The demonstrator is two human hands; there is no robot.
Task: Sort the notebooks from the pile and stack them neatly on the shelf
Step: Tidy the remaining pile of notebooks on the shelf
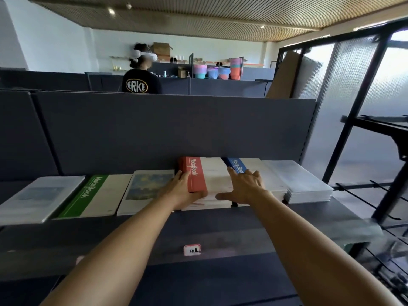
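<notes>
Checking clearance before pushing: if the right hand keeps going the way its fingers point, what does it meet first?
Probably the blue-spined notebook by the right hand's fingertips, then the shelf's back panel; depth is unclear.

Behind the partition (154, 129), a person (141, 80) and pastel buckets (212, 71).

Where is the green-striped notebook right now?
The green-striped notebook lies flat on the dark shelf, left of centre, between a pale grey notebook and a painting-cover notebook.
</notes>
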